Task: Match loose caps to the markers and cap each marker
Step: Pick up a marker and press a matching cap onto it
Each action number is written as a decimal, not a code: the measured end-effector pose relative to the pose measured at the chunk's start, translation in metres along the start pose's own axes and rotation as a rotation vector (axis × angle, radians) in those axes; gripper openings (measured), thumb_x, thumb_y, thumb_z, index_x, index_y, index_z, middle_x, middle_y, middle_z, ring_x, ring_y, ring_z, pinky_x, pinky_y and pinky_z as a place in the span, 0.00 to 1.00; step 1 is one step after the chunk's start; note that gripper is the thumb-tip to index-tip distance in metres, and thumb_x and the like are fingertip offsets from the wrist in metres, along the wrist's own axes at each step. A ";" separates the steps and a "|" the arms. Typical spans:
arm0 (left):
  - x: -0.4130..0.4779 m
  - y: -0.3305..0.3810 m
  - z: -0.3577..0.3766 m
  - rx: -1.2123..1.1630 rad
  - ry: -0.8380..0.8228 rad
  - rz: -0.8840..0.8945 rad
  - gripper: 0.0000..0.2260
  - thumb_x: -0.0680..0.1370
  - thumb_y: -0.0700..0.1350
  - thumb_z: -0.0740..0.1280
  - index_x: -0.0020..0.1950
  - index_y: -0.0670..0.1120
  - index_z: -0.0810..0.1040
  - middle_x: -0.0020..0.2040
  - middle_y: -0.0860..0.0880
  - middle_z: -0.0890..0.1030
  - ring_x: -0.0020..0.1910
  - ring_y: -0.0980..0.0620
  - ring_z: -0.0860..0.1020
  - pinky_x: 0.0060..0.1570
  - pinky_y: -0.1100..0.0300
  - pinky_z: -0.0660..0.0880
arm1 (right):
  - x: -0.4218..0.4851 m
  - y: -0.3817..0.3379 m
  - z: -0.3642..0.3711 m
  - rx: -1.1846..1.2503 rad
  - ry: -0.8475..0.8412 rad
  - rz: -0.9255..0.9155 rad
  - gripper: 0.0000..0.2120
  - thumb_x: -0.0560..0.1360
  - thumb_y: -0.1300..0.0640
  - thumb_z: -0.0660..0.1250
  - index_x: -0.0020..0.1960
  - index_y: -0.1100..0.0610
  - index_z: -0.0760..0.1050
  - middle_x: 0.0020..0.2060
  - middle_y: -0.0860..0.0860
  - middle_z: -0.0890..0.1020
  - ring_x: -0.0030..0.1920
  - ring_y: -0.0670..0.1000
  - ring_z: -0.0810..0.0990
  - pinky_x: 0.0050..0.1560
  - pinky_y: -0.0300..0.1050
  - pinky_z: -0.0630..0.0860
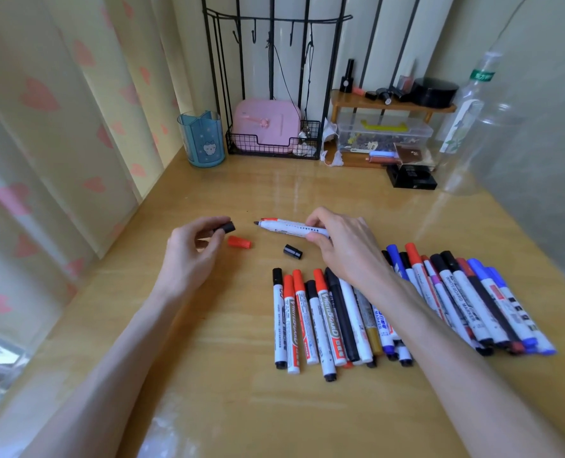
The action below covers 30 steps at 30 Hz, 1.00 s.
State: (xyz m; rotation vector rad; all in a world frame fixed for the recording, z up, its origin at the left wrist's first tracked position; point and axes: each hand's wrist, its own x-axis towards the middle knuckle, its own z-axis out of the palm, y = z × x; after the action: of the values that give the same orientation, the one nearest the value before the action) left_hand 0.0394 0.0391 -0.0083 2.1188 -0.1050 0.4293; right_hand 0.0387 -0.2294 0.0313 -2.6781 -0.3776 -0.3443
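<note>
Stretches both forearms over the surface (208,342). Pinches a black cap (228,227) in the curled fingers of the left hand (191,249); grips a white marker (291,227), uncapped, in the right hand (340,249), long axis running left-right, tip pointing left toward that cap. Red cap (239,242) and second black cap (292,251) loose between.

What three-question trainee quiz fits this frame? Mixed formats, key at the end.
1. True or false: the left hand holds a small black plastic cap.
2. How many loose caps lie on the glossy yellow wooden table, held by no hand? A) one B) two C) four
3. Fill in: the right hand holds an uncapped white-barrelled marker with a ____ collar by its tip.
Key: 1 true. 2 B: the red plastic cap and the second black plastic cap. 3 red.
</note>
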 end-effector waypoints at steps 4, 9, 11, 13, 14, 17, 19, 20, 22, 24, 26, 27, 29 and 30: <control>-0.008 0.019 0.004 -0.212 -0.097 0.042 0.08 0.83 0.40 0.69 0.61 0.45 0.84 0.47 0.56 0.88 0.41 0.64 0.82 0.46 0.72 0.74 | -0.016 0.003 -0.002 0.006 0.074 -0.049 0.06 0.83 0.57 0.67 0.59 0.52 0.75 0.45 0.42 0.80 0.41 0.44 0.69 0.51 0.49 0.65; -0.011 0.021 0.007 -0.267 -0.196 0.071 0.09 0.81 0.41 0.71 0.61 0.45 0.84 0.52 0.51 0.87 0.49 0.57 0.85 0.53 0.67 0.77 | -0.026 0.004 -0.005 -0.003 0.127 -0.071 0.08 0.81 0.61 0.70 0.58 0.53 0.76 0.49 0.46 0.84 0.44 0.43 0.71 0.47 0.48 0.64; -0.013 0.022 0.007 -0.294 -0.204 0.078 0.10 0.80 0.41 0.72 0.60 0.46 0.85 0.54 0.52 0.87 0.52 0.56 0.85 0.54 0.66 0.77 | -0.028 0.005 -0.005 -0.015 0.132 -0.084 0.10 0.80 0.63 0.71 0.58 0.52 0.76 0.48 0.46 0.84 0.44 0.44 0.73 0.46 0.48 0.66; -0.014 0.024 0.007 -0.310 -0.204 0.074 0.10 0.79 0.42 0.72 0.60 0.47 0.85 0.55 0.54 0.87 0.54 0.54 0.85 0.55 0.66 0.78 | -0.031 0.006 -0.005 -0.010 0.145 -0.092 0.11 0.79 0.64 0.72 0.57 0.52 0.76 0.48 0.45 0.84 0.44 0.43 0.73 0.47 0.47 0.67; -0.014 0.025 0.007 -0.298 -0.207 0.076 0.10 0.79 0.41 0.73 0.60 0.47 0.85 0.55 0.55 0.87 0.54 0.54 0.85 0.56 0.65 0.78 | -0.032 0.006 -0.005 -0.001 0.153 -0.093 0.11 0.79 0.64 0.72 0.57 0.53 0.76 0.48 0.45 0.84 0.44 0.42 0.72 0.48 0.46 0.66; -0.016 0.028 0.008 -0.217 -0.236 0.104 0.09 0.79 0.39 0.74 0.58 0.47 0.86 0.53 0.58 0.87 0.50 0.57 0.85 0.54 0.66 0.78 | -0.036 0.008 -0.007 0.008 0.159 -0.129 0.08 0.80 0.62 0.71 0.56 0.53 0.76 0.48 0.45 0.83 0.44 0.41 0.69 0.47 0.45 0.62; -0.018 0.030 0.010 -0.160 -0.258 0.130 0.08 0.79 0.39 0.74 0.57 0.47 0.86 0.46 0.60 0.87 0.42 0.60 0.83 0.49 0.67 0.77 | -0.039 0.007 -0.009 0.014 0.149 -0.155 0.07 0.80 0.60 0.70 0.56 0.53 0.76 0.48 0.45 0.83 0.44 0.41 0.70 0.47 0.45 0.63; -0.019 0.030 0.011 -0.126 -0.265 0.142 0.08 0.79 0.40 0.74 0.57 0.47 0.86 0.42 0.59 0.86 0.39 0.60 0.81 0.47 0.65 0.77 | -0.041 0.006 -0.010 0.024 0.140 -0.162 0.06 0.81 0.60 0.69 0.57 0.53 0.76 0.49 0.46 0.83 0.44 0.41 0.70 0.49 0.45 0.66; -0.021 0.030 0.013 -0.043 -0.284 0.176 0.06 0.81 0.43 0.72 0.57 0.49 0.86 0.38 0.55 0.84 0.35 0.56 0.80 0.45 0.57 0.79 | -0.046 0.005 -0.011 0.057 0.124 -0.165 0.06 0.81 0.60 0.69 0.58 0.54 0.76 0.52 0.46 0.83 0.45 0.41 0.72 0.50 0.45 0.69; -0.023 0.030 0.014 0.064 -0.287 0.233 0.05 0.82 0.45 0.70 0.56 0.51 0.84 0.36 0.53 0.83 0.35 0.52 0.80 0.45 0.51 0.79 | -0.049 0.004 -0.012 0.078 0.098 -0.167 0.07 0.82 0.60 0.68 0.59 0.54 0.76 0.54 0.45 0.83 0.47 0.44 0.75 0.49 0.42 0.70; -0.024 0.033 0.015 0.090 -0.267 0.279 0.04 0.83 0.46 0.69 0.55 0.52 0.84 0.36 0.54 0.82 0.36 0.50 0.80 0.46 0.50 0.78 | -0.050 0.006 -0.012 0.077 0.069 -0.177 0.10 0.82 0.60 0.68 0.63 0.55 0.78 0.55 0.47 0.83 0.51 0.47 0.79 0.51 0.41 0.72; -0.025 0.034 0.014 0.068 -0.259 0.289 0.04 0.83 0.46 0.69 0.54 0.51 0.84 0.37 0.55 0.82 0.37 0.50 0.80 0.47 0.51 0.78 | -0.051 0.006 -0.012 0.074 0.056 -0.188 0.11 0.82 0.60 0.68 0.64 0.56 0.79 0.54 0.47 0.82 0.50 0.47 0.78 0.52 0.39 0.72; -0.025 0.036 0.014 0.023 -0.251 0.310 0.05 0.83 0.46 0.69 0.55 0.50 0.84 0.40 0.58 0.82 0.38 0.52 0.81 0.47 0.52 0.79 | -0.052 0.006 -0.011 0.068 0.058 -0.216 0.14 0.82 0.62 0.68 0.66 0.58 0.80 0.48 0.46 0.80 0.47 0.44 0.75 0.50 0.34 0.67; -0.026 0.037 0.015 0.013 -0.250 0.322 0.05 0.83 0.47 0.69 0.55 0.49 0.84 0.40 0.59 0.82 0.38 0.52 0.81 0.47 0.52 0.80 | -0.053 0.007 -0.010 0.074 0.068 -0.226 0.14 0.81 0.64 0.69 0.66 0.59 0.81 0.46 0.45 0.78 0.45 0.43 0.74 0.49 0.33 0.67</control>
State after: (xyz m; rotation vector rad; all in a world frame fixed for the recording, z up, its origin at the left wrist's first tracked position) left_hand 0.0105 0.0041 0.0047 2.1658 -0.5949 0.3497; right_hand -0.0108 -0.2507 0.0226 -2.5486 -0.6608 -0.4774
